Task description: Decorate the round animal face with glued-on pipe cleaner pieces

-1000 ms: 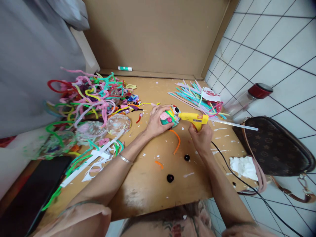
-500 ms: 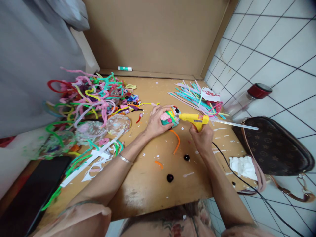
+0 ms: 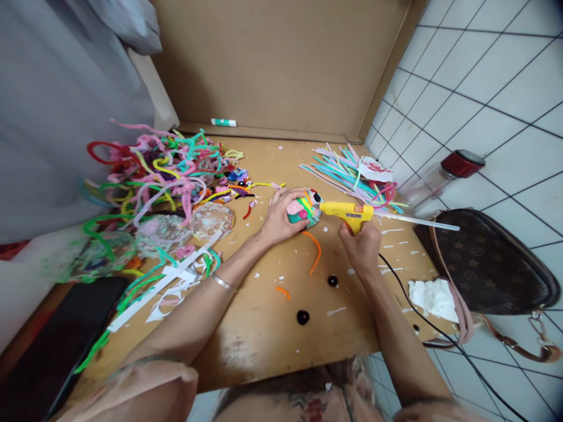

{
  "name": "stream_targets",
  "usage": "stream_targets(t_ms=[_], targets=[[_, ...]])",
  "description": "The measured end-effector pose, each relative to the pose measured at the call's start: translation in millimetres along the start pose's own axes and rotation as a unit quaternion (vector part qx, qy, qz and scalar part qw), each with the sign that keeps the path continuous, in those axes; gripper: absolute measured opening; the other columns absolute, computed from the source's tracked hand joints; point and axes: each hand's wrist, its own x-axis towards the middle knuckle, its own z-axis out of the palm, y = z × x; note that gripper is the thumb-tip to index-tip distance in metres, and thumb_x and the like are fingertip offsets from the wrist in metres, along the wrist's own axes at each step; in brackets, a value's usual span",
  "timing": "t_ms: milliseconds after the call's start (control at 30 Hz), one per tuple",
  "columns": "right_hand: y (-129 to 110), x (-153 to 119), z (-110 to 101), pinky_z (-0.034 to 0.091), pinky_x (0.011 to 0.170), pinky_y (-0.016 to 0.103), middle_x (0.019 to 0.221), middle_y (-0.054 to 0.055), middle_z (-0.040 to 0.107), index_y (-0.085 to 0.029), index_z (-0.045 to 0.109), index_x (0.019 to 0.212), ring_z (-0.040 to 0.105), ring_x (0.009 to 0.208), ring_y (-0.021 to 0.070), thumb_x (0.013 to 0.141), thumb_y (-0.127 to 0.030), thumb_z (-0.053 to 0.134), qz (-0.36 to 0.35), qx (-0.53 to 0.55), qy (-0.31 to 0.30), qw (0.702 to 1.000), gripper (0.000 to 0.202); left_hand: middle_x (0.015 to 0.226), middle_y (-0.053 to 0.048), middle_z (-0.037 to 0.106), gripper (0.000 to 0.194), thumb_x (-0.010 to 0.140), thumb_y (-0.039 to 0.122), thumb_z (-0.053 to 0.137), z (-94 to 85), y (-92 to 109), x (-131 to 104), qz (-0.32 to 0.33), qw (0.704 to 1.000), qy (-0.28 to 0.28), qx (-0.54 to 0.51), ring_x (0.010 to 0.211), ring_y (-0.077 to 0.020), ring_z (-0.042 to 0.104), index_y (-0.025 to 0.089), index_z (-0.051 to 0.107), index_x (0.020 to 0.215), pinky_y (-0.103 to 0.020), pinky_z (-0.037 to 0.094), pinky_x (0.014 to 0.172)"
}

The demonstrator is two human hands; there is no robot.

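Note:
My left hand (image 3: pixel 282 217) is closed around a small colourful pipe-cleaner figure (image 3: pixel 304 210), pink, green and yellow with a black-and-white eye spot. In my right hand (image 3: pixel 361 239) is a yellow hot glue gun (image 3: pixel 350 212), gripped by its handle. Its nozzle points left and is at the figure's right side; whether it touches I cannot tell. A long clear glue stick (image 3: pixel 422 221) sticks out of the gun's back. Below the figure lie a curved orange pipe-cleaner piece (image 3: pixel 315 253), a shorter orange piece (image 3: pixel 284 292) and two black round pieces (image 3: pixel 302 317).
A tangled heap of pipe cleaners (image 3: pixel 162 170) covers the table's left side, beside a black phone-like slab (image 3: pixel 65 340). Straight pipe cleaners (image 3: pixel 338 170) lie at the back right. A red-lidded bottle (image 3: pixel 440 176), brown bag (image 3: pixel 492 258) and tissue (image 3: pixel 433 298) stand right, near the black cord (image 3: pixel 413 302).
Hardly anything differs. Both hands, the figure and the glue gun stay in nearly the same place; the view has shifted very slightly.

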Motion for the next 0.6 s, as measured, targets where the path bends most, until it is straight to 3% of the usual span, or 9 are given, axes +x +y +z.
stream_targets(t_ms=[133,267,400,600], targets=[[2.6,0.2,-6.0,0.048,0.065,0.035,0.065,0.005,0.060,-0.023,0.053,0.067,0.056,0.063,0.0211,0.068,-0.040,0.058,0.058,0.019,-0.003,0.998,0.018,0.135,-0.008,0.064,0.055,0.070,0.029,0.080,-0.1,-0.1,0.1,-0.002,1.000,-0.002,0.002,0.129,-0.0291,0.053,0.026,0.055,0.119,-0.055,0.037,0.114],[20.0,6.7,-18.5,0.047,0.062,0.035,0.071,0.008,0.066,-0.019,0.058,0.075,0.060,0.066,0.0230,0.064,-0.054,0.061,0.141,0.063,-0.004,0.988,0.037,0.134,-0.008,0.064,0.055,0.070,0.029,0.078,-1.2,1.1,0.3,0.008,1.000,-0.005,-0.002,0.128,-0.0293,0.053,0.026,0.055,0.120,-0.054,0.036,0.114],[47.9,15.4,-31.3,0.047,0.063,0.035,0.083,0.013,0.072,-0.013,0.065,0.089,0.065,0.073,0.0267,0.064,-0.059,0.060,0.161,0.057,-0.032,0.985,0.053,0.132,-0.008,0.064,0.057,0.070,0.029,0.077,-1.7,1.6,0.4,0.006,1.000,-0.011,-0.006,0.126,-0.0294,0.053,0.026,0.054,0.122,-0.054,0.036,0.115],[77.9,17.6,-30.4,0.046,0.061,0.035,0.084,0.015,0.073,-0.014,0.070,0.096,0.069,0.080,0.0319,0.072,-0.059,0.056,0.151,-0.024,-0.082,0.985,0.053,0.133,-0.009,0.062,0.064,0.066,0.024,0.074,-3.6,3.3,0.9,0.004,0.999,-0.024,-0.021,0.128,-0.0301,0.051,0.023,0.053,0.127,-0.051,0.037,0.115]])
